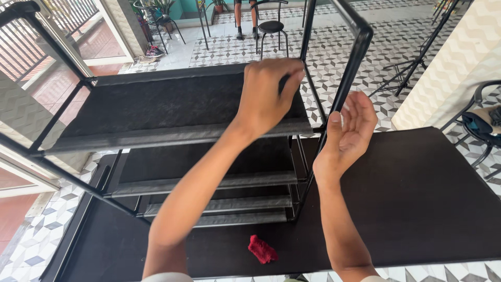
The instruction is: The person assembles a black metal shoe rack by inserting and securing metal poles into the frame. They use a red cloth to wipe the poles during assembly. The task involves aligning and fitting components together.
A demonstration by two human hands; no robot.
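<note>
Two bare forearms reach up from the bottom edge, seen from a head-worn camera looking down. Between them, near the front of a black desk (428, 198), lies a small crumpled red cloth (262, 249), well apart from both hands. The left hand (266, 96) reaches forward over the top tier of a black shoe rack (172, 112) that stands on the desk; its fingers curl downward in a loose, half-closed grip near the back right corner of that dark fabric shelf, and it is hard to tell whether they press the fabric or pinch the thin black rod there. The right hand (348, 133) is held open, palm turned left, fingers relaxed and spread in a wide grip, its thumb just beside the rack's upright black corner pole (348, 73), touching it at most lightly and holding nothing. Lower shelves of the rack show beneath the top one. Beyond the desk is a patterned grey-and-white tiled floor (334, 52), a black stool (272, 27), and a person's legs at the far edge.
</note>
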